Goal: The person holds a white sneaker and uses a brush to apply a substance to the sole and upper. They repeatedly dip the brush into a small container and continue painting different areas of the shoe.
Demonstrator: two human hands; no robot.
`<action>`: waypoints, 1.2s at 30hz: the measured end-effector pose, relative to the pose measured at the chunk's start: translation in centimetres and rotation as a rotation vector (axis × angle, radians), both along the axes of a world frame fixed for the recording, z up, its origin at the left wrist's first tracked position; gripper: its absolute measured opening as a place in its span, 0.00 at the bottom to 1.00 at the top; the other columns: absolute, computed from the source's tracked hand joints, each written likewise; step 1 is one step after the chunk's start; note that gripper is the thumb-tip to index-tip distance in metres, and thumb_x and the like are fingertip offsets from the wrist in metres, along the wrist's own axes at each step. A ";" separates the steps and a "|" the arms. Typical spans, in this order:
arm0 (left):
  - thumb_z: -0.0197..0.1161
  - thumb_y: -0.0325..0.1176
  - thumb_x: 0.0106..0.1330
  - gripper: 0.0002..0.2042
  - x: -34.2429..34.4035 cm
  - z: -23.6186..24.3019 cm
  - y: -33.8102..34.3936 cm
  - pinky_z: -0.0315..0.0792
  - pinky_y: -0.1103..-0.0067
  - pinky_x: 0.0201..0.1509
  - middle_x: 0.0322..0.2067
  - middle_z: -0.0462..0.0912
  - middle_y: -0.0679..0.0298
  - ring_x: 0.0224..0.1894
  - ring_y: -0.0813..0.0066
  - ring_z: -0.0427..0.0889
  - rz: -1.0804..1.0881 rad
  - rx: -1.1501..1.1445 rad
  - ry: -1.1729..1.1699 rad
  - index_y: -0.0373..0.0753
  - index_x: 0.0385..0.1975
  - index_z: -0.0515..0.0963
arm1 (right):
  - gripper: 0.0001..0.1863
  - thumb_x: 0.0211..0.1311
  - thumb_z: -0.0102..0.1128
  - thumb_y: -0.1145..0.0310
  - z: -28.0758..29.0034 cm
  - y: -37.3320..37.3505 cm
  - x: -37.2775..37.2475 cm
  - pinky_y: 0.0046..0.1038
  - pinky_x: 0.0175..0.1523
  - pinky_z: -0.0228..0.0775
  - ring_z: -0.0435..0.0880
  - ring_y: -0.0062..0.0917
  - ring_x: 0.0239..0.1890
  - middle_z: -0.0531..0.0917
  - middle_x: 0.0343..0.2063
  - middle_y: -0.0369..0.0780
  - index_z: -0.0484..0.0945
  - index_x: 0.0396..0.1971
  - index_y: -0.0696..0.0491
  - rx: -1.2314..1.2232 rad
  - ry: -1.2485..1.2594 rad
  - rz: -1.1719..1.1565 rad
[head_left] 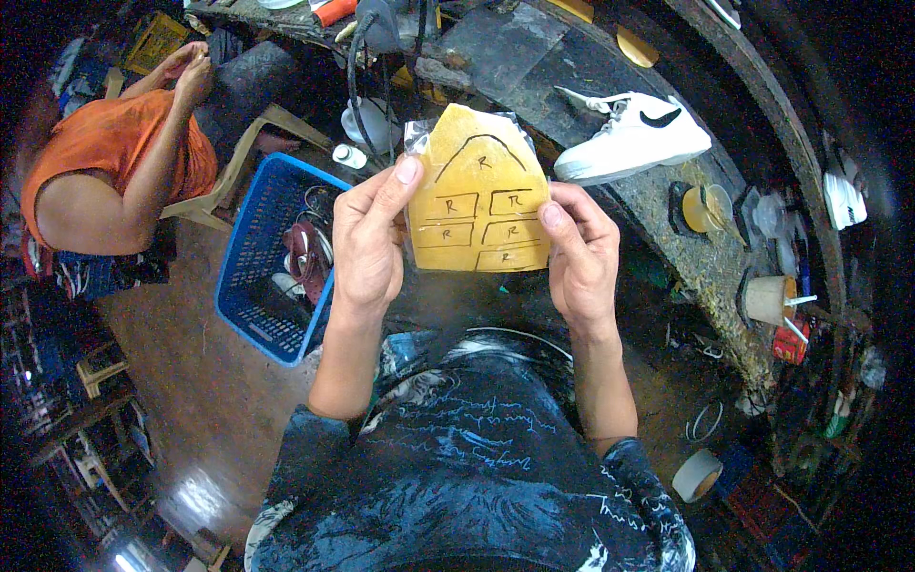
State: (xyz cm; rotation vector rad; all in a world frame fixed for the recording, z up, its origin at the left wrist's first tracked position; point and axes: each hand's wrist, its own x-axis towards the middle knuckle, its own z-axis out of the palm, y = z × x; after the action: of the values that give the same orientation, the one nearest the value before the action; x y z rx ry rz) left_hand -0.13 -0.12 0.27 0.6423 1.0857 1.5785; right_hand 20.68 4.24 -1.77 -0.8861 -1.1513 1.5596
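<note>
Between my two hands I hold up a yellow sheet (448, 181), flat and pointed at its top, with black hand-drawn outlines and marks on it. A clear plastic film shows along its upper edges. My left hand (374, 224) pinches the left edge, thumb on the front face. On the opposite edge my right hand (583, 253) grips lower down, its thumb also in front. The fingers behind the sheet are partly hidden. Beyond my right hand a white shoe (637, 143) with a black curved mark lies on the workbench.
A blue plastic basket (250, 243) with shoes and straps inside stands at my left. Past it a person in an orange top (124, 162) sits on a chair. The dark workbench (658, 224) curves along my right, carrying a cup of yellow stuff (703, 208). A tape roll (698, 475) lies lower right.
</note>
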 end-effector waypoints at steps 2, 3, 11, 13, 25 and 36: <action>0.61 0.40 0.78 0.19 0.0 -0.1 0.0 0.81 0.81 0.45 0.44 0.90 0.58 0.41 0.78 0.88 0.003 0.003 0.000 0.27 0.54 0.83 | 0.13 0.73 0.65 0.66 0.1 -0.1 -0.1 0.22 0.52 0.74 0.83 0.17 0.43 0.88 0.40 0.35 0.85 0.47 0.60 0.004 -0.019 -0.011; 0.60 0.40 0.79 0.19 -0.1 -0.1 0.0 0.81 0.81 0.45 0.45 0.90 0.58 0.41 0.77 0.88 0.000 0.004 0.002 0.27 0.53 0.83 | 0.13 0.73 0.65 0.66 0.1 0.0 -0.1 0.22 0.51 0.74 0.83 0.17 0.42 0.88 0.40 0.36 0.85 0.48 0.60 0.003 -0.014 -0.006; 0.44 0.56 0.82 0.31 -0.4 -0.2 0.4 0.77 0.74 0.55 0.46 0.89 0.54 0.46 0.69 0.86 0.015 -0.039 -0.098 0.30 0.55 0.81 | 0.13 0.73 0.65 0.65 0.1 0.0 0.0 0.22 0.50 0.74 0.83 0.16 0.42 0.88 0.39 0.36 0.85 0.48 0.60 0.001 -0.011 -0.007; 0.38 0.61 0.82 0.35 -0.7 -0.2 0.7 0.75 0.71 0.59 0.54 0.85 0.51 0.53 0.64 0.83 0.024 -0.028 -0.068 0.32 0.61 0.77 | 0.14 0.73 0.65 0.65 0.2 -0.1 0.0 0.22 0.50 0.75 0.83 0.16 0.42 0.88 0.39 0.36 0.85 0.48 0.60 -0.009 0.007 -0.002; 0.49 0.57 0.79 0.41 -4.9 -0.5 2.0 0.41 0.57 0.86 0.78 0.52 0.40 0.81 0.49 0.50 0.238 0.473 -0.566 0.22 0.73 0.56 | 0.15 0.73 0.65 0.65 0.7 -0.3 0.0 0.23 0.52 0.75 0.85 0.18 0.43 0.88 0.40 0.38 0.85 0.49 0.61 -0.025 0.042 0.016; 0.46 0.59 0.79 0.43 -9.4 -2.6 1.2 0.39 0.59 0.87 0.79 0.48 0.40 0.82 0.51 0.46 0.261 0.706 -0.707 0.20 0.75 0.48 | 0.14 0.73 0.64 0.67 1.2 -0.3 0.0 0.24 0.54 0.76 0.85 0.20 0.44 0.88 0.41 0.39 0.84 0.49 0.62 -0.051 0.103 0.044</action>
State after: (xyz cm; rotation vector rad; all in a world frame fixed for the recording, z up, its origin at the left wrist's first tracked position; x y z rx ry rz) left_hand -9.51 1.03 -2.33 0.3303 0.0656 2.1991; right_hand 20.66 3.96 -0.59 -0.8082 -1.0684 1.6575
